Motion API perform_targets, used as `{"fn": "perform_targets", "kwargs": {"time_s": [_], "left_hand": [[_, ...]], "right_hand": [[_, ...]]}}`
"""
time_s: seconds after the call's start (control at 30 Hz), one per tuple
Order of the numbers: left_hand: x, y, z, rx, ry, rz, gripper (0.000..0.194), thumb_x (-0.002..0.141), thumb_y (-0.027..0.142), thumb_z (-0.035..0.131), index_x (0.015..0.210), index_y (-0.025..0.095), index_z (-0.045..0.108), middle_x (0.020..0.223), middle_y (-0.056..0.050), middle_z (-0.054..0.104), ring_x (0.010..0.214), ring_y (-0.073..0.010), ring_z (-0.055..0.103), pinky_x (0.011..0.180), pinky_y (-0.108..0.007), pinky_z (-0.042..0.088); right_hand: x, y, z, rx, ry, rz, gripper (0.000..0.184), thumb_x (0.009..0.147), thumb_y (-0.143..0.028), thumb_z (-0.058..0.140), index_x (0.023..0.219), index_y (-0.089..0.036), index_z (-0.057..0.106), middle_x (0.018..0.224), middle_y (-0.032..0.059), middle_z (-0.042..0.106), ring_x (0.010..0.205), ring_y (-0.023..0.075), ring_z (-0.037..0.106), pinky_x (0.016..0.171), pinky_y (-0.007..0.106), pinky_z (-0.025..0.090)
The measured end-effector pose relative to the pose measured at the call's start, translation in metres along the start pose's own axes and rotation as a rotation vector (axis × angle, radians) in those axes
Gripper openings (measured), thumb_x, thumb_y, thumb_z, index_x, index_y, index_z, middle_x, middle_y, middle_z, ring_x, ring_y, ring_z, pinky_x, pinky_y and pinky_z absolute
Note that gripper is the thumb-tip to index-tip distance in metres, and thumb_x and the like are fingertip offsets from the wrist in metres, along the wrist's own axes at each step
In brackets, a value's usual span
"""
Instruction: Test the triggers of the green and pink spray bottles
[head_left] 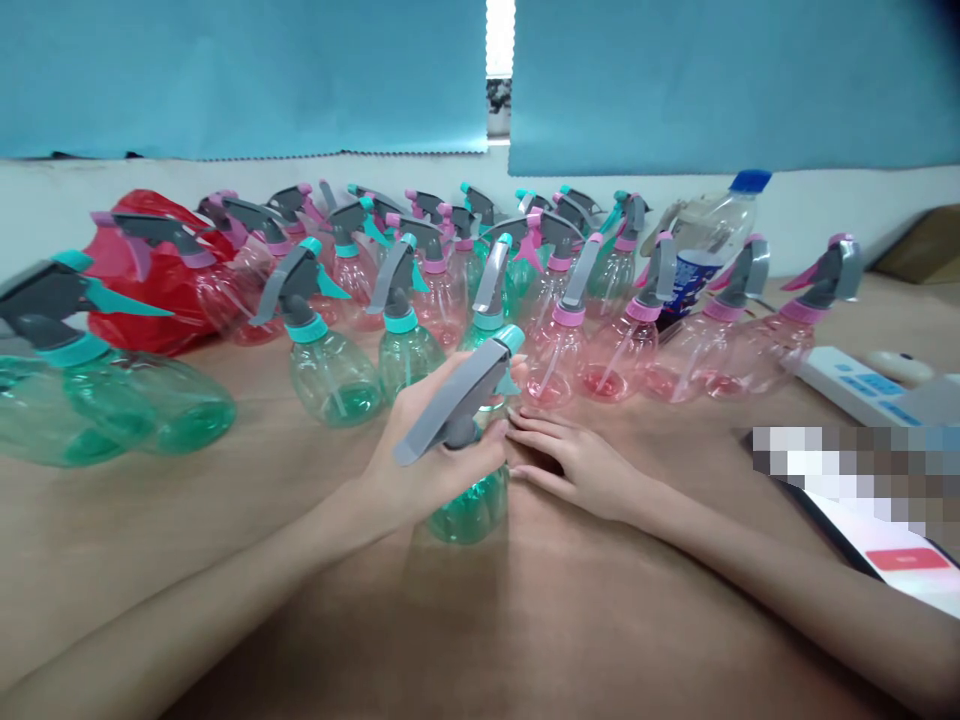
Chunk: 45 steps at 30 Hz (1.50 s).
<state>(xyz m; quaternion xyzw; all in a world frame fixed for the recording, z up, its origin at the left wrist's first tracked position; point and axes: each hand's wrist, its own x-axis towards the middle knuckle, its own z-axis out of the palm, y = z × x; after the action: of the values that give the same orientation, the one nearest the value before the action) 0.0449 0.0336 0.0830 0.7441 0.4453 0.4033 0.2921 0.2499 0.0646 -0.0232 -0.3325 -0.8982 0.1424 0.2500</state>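
Observation:
My left hand [427, 445] wraps around a green plastic spray bottle [469, 510], held tilted just above the table, with its grey trigger head [454, 400] and teal collar at the top. My right hand [577, 465] lies flat and open on the tabletop, fingertips at or very near that bottle and holding nothing. A green spray bottle [334, 378] stands to the left of my hands, and a pink-tinted spray bottle [551, 365] stands beyond my right fingers. Two green bottles [97, 410] lie on their sides at far left.
Several more pink and green spray bottles crowd the far table. A red plastic bag [142, 280] lies at the back left, and a clear bottle with a blue cap [712, 235] stands at the back right. A white power strip [855, 385] and a phone [877, 530] lie at the right.

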Motion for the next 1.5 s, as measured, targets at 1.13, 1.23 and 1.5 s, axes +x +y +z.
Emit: {"fn": "perform_targets", "kwargs": {"time_s": [1.13, 1.23, 1.5], "left_hand": [[0.002, -0.004, 0.001, 0.024, -0.040, 0.116, 0.036, 0.075, 0.018, 0.052, 0.111, 0.018, 0.056, 0.103, -0.005, 0.066, 0.069, -0.0130, 0.060, 0.063, -0.026, 0.052], [0.003, -0.003, 0.000, 0.005, -0.050, 0.123, 0.038, 0.074, 0.017, 0.053, 0.111, 0.019, 0.057, 0.104, -0.005, 0.067, 0.071, -0.0133, 0.060, 0.066, -0.026, 0.053], [0.004, 0.002, -0.005, -0.051, -0.077, 0.049, 0.042, 0.068, 0.012, 0.052, 0.109, 0.019, 0.057, 0.109, -0.003, 0.065, 0.054, -0.0066, 0.045, 0.057, -0.023, 0.046]], "right_hand": [[-0.001, 0.004, 0.000, -0.008, -0.023, -0.028, 0.043, 0.097, -0.038, 0.050, 0.135, -0.018, 0.057, 0.138, 0.0127, 0.058, 0.132, 0.0297, 0.050, 0.107, 0.050, 0.046], [-0.001, 0.004, 0.000, -0.011, -0.030, -0.027, 0.044, 0.097, -0.039, 0.050, 0.136, -0.018, 0.056, 0.139, 0.0122, 0.058, 0.132, 0.0290, 0.049, 0.107, 0.049, 0.046], [-0.001, 0.006, 0.000, -0.023, -0.050, -0.021, 0.046, 0.098, -0.040, 0.048, 0.136, -0.016, 0.056, 0.140, 0.0121, 0.056, 0.133, 0.0278, 0.049, 0.109, 0.047, 0.043]]}}
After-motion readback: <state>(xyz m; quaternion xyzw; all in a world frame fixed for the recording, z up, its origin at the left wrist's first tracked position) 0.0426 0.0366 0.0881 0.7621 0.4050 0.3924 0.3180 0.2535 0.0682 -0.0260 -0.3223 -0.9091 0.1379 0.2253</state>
